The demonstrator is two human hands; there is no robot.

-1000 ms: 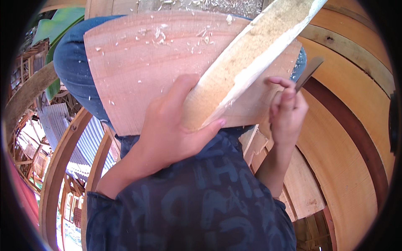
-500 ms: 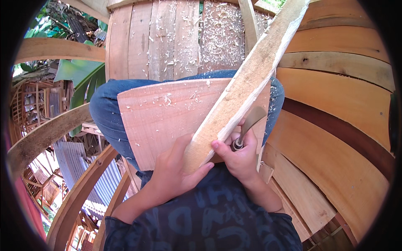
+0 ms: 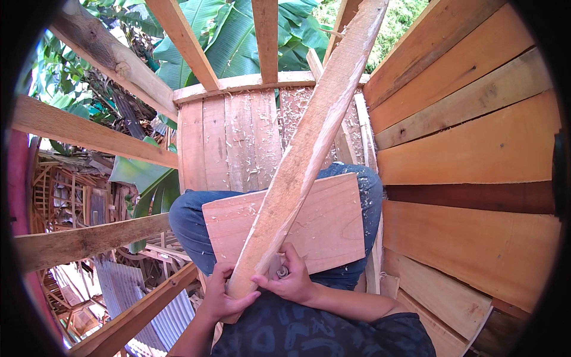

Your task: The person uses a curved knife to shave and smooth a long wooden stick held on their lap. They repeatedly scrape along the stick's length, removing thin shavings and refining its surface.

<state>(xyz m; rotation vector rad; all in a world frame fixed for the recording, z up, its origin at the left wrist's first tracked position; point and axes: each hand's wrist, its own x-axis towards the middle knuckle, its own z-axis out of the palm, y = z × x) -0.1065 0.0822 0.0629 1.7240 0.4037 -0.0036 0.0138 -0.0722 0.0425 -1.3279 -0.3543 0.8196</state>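
Across the lap, from about 6 o'clock up toward 1 o'clock, I see the long pale rough-sawn wooden plank (image 3: 309, 149), its near end pinned at the belly and its far end running out past the roof timbers. The left hand (image 3: 221, 297) wraps the plank's lower end, fingers curled round its left edge; the right hand (image 3: 290, 279) is closed on a small metal-tipped tool (image 3: 281, 272) pressed at the plank's right edge, though I cannot tell what kind of tool it is. Beneath the plank lies a flat reddish rectangular wooden board (image 3: 324, 223) on blue-jeaned knees (image 3: 190, 223). I judge the plank stiff and fairly light for its length, but top-heavy: held only at the bottom it wants to swing, so the grip belongs low, with the board as a rest. Its surface looks splintery and dry, not slippery; the edges look fresh cut, pale cream with a greyer weathered face. Shavings speckle the plank floor (image 3: 232, 137) at 12 o'clock. At 3 o'clock rises a wall of wide orange-brown horizontal boards (image 3: 476, 149); at 9 o'clock bare timber rails (image 3: 89, 134) frame green banana leaves (image 3: 244, 41).
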